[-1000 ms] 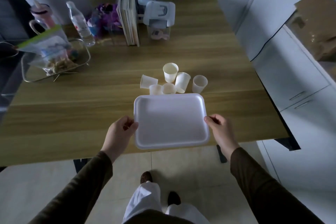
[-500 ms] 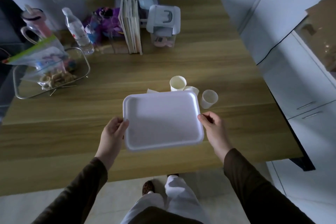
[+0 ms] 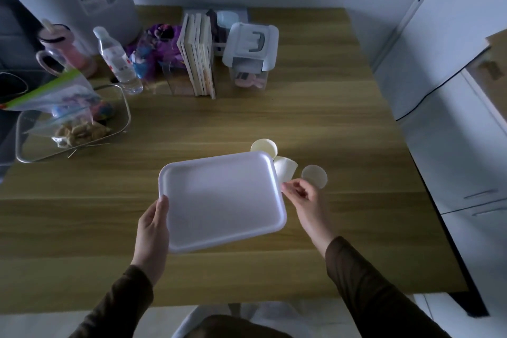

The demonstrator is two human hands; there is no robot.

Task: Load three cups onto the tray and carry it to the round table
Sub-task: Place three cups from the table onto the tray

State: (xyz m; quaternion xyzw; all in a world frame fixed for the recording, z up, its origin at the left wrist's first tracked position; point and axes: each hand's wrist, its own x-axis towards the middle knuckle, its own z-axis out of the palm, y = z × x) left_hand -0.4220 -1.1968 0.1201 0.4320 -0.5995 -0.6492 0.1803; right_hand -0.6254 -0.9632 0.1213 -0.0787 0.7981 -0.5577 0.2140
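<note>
A white foam tray (image 3: 222,200) hangs tilted just above the wooden table (image 3: 343,228). My left hand (image 3: 153,230) grips its left rim. My right hand (image 3: 304,197) is at the tray's right rim, thumb tip by the edge, with its fingers loosely curled beside the rim and holding nothing. Three white cups show past the tray's far right corner: one upright (image 3: 264,147), one tipped over (image 3: 286,171), and a translucent one (image 3: 314,175) just beyond my right fingers. The tray hides the other cups.
At the back of the table stand a row of books (image 3: 199,55), a lidded plastic box (image 3: 249,55), a water bottle (image 3: 118,60) and a pink mug (image 3: 63,49). A wire basket (image 3: 118,129) with snack bags is at the left. White cabinets (image 3: 452,132) line the right side.
The tray has moved forward over the cups and turned, covering most of them. My right hand has come off the tray's rim, so only my left hand grips it. The camera has come closer.
</note>
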